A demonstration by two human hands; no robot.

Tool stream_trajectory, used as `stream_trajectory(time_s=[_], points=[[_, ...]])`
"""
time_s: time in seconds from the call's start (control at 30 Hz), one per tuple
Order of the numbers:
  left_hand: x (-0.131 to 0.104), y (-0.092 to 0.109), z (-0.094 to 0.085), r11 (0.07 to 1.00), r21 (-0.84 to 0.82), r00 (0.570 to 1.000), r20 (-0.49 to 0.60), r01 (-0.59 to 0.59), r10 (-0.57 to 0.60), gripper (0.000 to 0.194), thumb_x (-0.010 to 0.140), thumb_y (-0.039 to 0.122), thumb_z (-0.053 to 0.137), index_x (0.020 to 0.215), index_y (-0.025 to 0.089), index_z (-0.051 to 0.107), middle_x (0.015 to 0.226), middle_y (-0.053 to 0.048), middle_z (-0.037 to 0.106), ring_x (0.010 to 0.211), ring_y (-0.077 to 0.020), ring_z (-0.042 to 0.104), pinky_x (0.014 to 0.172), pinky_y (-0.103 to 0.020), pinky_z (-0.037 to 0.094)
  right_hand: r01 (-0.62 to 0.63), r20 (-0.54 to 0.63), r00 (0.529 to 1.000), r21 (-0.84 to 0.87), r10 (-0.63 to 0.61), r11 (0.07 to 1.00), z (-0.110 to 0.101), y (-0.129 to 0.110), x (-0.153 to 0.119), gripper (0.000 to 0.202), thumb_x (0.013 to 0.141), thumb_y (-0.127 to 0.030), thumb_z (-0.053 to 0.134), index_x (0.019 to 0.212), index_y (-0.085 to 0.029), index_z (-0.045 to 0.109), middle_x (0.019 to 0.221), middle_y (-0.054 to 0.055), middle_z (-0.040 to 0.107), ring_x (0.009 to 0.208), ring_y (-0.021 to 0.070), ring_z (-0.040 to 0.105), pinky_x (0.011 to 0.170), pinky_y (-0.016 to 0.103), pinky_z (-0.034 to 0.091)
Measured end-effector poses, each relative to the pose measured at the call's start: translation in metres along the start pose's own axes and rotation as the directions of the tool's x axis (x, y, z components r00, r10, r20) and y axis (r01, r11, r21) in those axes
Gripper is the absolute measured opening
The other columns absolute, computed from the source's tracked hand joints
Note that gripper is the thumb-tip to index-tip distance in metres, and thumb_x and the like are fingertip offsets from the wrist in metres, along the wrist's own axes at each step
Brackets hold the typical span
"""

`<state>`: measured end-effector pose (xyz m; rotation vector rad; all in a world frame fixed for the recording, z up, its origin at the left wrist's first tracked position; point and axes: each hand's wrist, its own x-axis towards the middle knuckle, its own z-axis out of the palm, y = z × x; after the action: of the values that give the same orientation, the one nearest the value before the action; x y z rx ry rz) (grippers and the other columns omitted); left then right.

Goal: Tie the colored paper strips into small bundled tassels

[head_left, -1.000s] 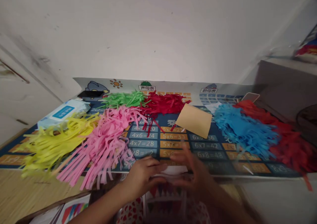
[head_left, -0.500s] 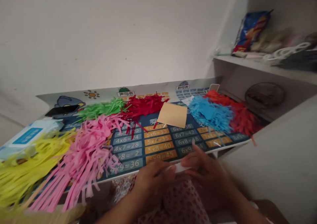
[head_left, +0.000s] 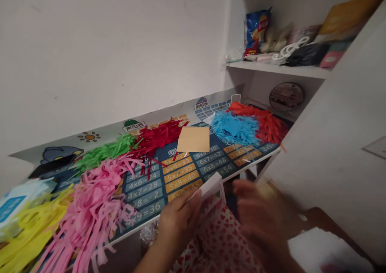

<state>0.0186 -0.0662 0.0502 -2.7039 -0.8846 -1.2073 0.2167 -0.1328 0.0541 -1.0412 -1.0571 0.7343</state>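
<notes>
My left hand is closed on a flat white piece with a folded-looking top edge and what looks like a see-through part below it. I cannot make out its exact kind. It is held at the table's front edge, over a heart-patterned cloth on my lap. My right hand is apart from it, to the right, and smeared by motion, so its fingers do not show clearly. On the table beyond lies a square tan card, between a dark red fringed bundle and a blue fringed bundle.
Pink, yellow and green fringed strips cover the table's left side, beside a white-and-blue packet and a dark flat object. An orange-red bundle lies at right. A loaded shelf stands above.
My right hand has come off the white piece and moved right and down. My left hand keeps hold of it, and the piece is now tilted up. The view has turned right.
</notes>
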Motion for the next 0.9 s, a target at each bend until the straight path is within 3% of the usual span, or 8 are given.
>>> stream_trajectory(time_s=[0.03, 0.1, 0.13, 0.2, 0.63, 0.9], points=[[-0.001, 0.001, 0.001, 1.000, 0.015, 1.000, 0.001, 0.002, -0.002, 0.023, 0.092, 0.018, 0.053, 0.112, 0.015, 0.065, 0.106, -0.012, 0.072, 0.094, -0.0181, 0.071, 0.081, -0.025, 0.059, -0.147, 0.012, 0.989, 0.207, 0.148, 0.967, 0.012, 0.003, -0.007, 0.034, 0.064, -0.056, 0.078, 0.076, -0.025, 0.071, 0.092, 0.007, 0.066, 0.085, 0.0249, 0.062, 0.074, 0.038, 0.052], [-0.004, 0.003, 0.002, 0.999, 0.036, 1.000, 0.017, -0.001, 0.000, 0.023, 0.092, 0.018, 0.054, 0.112, 0.015, 0.065, 0.106, -0.012, 0.072, 0.094, -0.0179, 0.071, 0.081, -0.025, 0.059, -0.382, 0.069, 0.911, 0.512, 0.406, 0.769, 0.036, 0.010, -0.015, 0.026, 0.061, -0.043, 0.084, 0.067, -0.022, 0.069, 0.070, 0.002, 0.063, 0.066, 0.0167, 0.058, 0.063, 0.029, 0.049], [-0.005, 0.005, 0.002, 0.999, 0.047, 1.000, 0.028, -0.004, 0.003, 0.024, 0.091, 0.018, 0.055, 0.113, 0.015, 0.065, 0.107, -0.011, 0.072, 0.095, -0.0180, 0.070, 0.082, -0.025, 0.059, -0.445, 0.088, 0.865, 0.587, 0.493, 0.676, 0.045, 0.014, -0.015, 0.025, 0.058, -0.037, 0.085, 0.066, -0.021, 0.068, 0.062, -0.001, 0.060, 0.059, 0.0131, 0.055, 0.059, 0.024, 0.047], [-0.007, 0.008, 0.003, 0.997, 0.070, 0.999, 0.042, -0.013, 0.010, 0.025, 0.090, 0.018, 0.056, 0.114, 0.016, 0.065, 0.108, -0.011, 0.071, 0.096, -0.0182, 0.070, 0.084, -0.025, 0.058, -0.477, 0.081, 0.811, 0.665, 0.579, 0.575, 0.057, 0.018, -0.014, 0.026, 0.055, -0.032, 0.087, 0.063, -0.018, 0.066, 0.055, -0.003, 0.057, 0.053, 0.0092, 0.049, 0.055, 0.020, 0.042], [-0.006, 0.023, 0.003, 0.988, 0.147, 0.998, 0.043, -0.049, 0.043, 0.025, 0.092, 0.020, 0.050, 0.112, 0.016, 0.065, 0.104, -0.011, 0.073, 0.093, -0.0180, 0.071, 0.080, -0.025, 0.058, -0.398, -0.075, 0.810, 0.658, 0.582, 0.639, 0.060, 0.019, -0.019, 0.027, 0.055, -0.030, 0.086, 0.067, -0.017, 0.065, 0.061, 0.000, 0.066, 0.055, 0.0125, 0.057, 0.053, 0.022, 0.047], [-0.008, 0.025, 0.004, 0.976, 0.190, 0.994, 0.048, -0.104, 0.097, 0.024, 0.094, 0.019, 0.047, 0.112, 0.014, 0.062, 0.104, -0.011, 0.074, 0.092, -0.0187, 0.072, 0.078, -0.025, 0.058, -0.386, -0.054, 0.809, 0.701, 0.585, 0.599, 0.060, 0.016, -0.021, 0.043, 0.054, -0.029, 0.088, 0.080, -0.019, 0.056, 0.061, -0.001, 0.067, 0.053, 0.0126, 0.060, 0.053, 0.021, 0.047]])
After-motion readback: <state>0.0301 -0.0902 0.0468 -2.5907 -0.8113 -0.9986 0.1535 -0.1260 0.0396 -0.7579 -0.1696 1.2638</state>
